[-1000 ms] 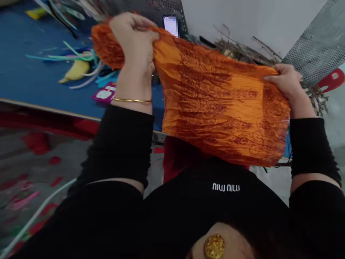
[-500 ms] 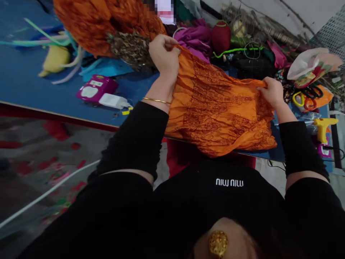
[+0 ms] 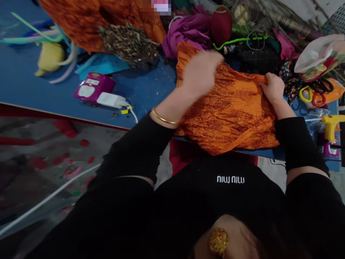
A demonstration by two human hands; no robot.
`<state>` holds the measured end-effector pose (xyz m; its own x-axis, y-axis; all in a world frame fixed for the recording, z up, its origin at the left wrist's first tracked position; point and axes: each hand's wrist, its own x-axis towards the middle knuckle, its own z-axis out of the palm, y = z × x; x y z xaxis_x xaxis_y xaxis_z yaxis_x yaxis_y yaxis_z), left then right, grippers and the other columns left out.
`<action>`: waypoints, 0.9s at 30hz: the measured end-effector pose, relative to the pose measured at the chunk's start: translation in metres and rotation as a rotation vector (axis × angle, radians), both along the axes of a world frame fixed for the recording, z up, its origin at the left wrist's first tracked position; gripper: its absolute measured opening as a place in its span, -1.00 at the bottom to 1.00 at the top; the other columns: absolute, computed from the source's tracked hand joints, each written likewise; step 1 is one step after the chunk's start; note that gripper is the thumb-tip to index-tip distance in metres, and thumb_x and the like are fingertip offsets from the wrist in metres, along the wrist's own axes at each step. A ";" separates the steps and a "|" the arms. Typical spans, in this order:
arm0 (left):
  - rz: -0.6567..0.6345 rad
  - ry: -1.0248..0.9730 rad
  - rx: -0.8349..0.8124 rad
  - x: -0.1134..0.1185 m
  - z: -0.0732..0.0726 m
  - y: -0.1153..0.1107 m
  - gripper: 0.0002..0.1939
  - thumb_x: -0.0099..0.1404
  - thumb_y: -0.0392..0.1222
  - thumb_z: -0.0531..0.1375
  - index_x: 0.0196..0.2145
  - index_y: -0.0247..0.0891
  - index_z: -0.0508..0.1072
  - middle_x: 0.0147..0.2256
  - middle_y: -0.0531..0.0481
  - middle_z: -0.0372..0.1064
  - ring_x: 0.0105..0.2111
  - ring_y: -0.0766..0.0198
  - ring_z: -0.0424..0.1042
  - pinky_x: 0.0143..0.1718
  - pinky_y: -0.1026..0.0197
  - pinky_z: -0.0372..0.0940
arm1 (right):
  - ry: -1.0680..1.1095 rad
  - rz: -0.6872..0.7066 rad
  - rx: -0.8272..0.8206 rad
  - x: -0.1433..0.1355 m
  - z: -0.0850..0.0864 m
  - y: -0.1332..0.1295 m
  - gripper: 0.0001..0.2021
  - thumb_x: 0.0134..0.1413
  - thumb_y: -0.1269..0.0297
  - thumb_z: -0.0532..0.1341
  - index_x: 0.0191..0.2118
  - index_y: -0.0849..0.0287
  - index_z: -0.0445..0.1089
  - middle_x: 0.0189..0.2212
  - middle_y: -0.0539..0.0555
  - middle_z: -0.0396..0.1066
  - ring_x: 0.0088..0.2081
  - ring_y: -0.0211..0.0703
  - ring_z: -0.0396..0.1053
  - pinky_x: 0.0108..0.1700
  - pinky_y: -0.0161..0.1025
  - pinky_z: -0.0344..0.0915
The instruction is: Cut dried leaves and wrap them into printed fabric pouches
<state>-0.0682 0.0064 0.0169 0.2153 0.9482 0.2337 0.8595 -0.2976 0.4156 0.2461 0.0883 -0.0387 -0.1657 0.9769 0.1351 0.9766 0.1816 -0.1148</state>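
Observation:
A piece of orange cloth (image 3: 229, 118) with a dark red printed pattern lies spread and wrinkled along the table's front edge. My right hand (image 3: 273, 88) pinches its upper right corner between thumb and fingers. Over the cloth's upper left part is my left hand (image 3: 201, 73), smeared by motion. Its fingers are too blurred to show whether they hold anything. Left of the cloth sits a clump of dry brown plant bits (image 3: 129, 46), with a larger heap of orange fabric (image 3: 78, 25) behind it.
On the blue table (image 3: 151, 90) stands a purple-and-white power socket (image 3: 94, 86) with a white plug. A yellow glue gun (image 3: 330, 126) and scissors (image 3: 306, 94) lie at right. Purple cloth (image 3: 188, 30), a dark red bundle (image 3: 221, 25) and twigs (image 3: 283, 18) crowd the back.
My left hand has let go of the cloth's upper left corner and moved right, over the cloth. My right hand keeps its pinch. The view has shifted slightly.

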 end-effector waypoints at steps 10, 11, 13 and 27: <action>-0.920 0.113 -0.287 0.065 -0.060 -0.133 -0.21 0.38 0.10 0.24 0.39 -0.44 0.28 0.50 -0.41 -0.16 0.54 -0.17 -0.24 0.52 -0.19 -0.26 | 0.044 -0.004 -0.005 -0.004 -0.013 0.005 -0.66 0.42 0.00 0.03 -0.06 0.14 0.38 -0.03 0.29 0.49 0.00 0.17 0.41 0.00 0.00 0.29; -0.980 0.078 -0.317 0.063 -0.058 -0.139 -0.30 0.38 0.05 0.25 0.34 -0.43 0.37 0.48 -0.40 -0.06 0.53 -0.16 -0.19 0.52 -0.18 -0.21 | 0.057 0.006 0.001 -0.003 -0.014 0.006 -0.64 0.41 -0.02 0.02 -0.06 0.14 0.38 -0.04 0.29 0.50 -0.02 0.16 0.41 -0.01 0.00 0.29; -1.121 -0.042 -0.438 0.058 -0.048 -0.145 -0.54 0.43 -0.15 0.17 0.22 -0.32 0.51 0.39 -0.26 0.22 0.50 -0.04 0.01 0.50 -0.06 -0.03 | 0.075 0.016 0.007 -0.001 -0.018 0.009 -0.63 0.40 -0.04 0.03 -0.06 0.14 0.40 -0.06 0.29 0.51 -0.04 0.16 0.42 -0.04 -0.01 0.30; -0.130 -1.140 -0.884 0.135 -0.027 0.020 -0.53 0.42 0.15 0.19 0.00 -0.30 0.58 0.01 -0.31 0.59 0.17 -0.01 0.50 0.25 -0.02 0.34 | -0.029 0.031 0.095 -0.010 -0.003 -0.017 -0.73 0.39 0.19 0.00 -0.10 0.14 0.42 -0.08 0.24 0.53 -0.20 0.00 0.45 -0.26 -0.17 0.22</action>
<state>0.0671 0.0269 -0.0106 0.4095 0.8591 -0.3071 -0.0708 0.3656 0.9281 0.2359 0.0718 -0.0413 -0.2009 0.9543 0.2212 0.9731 0.2205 -0.0672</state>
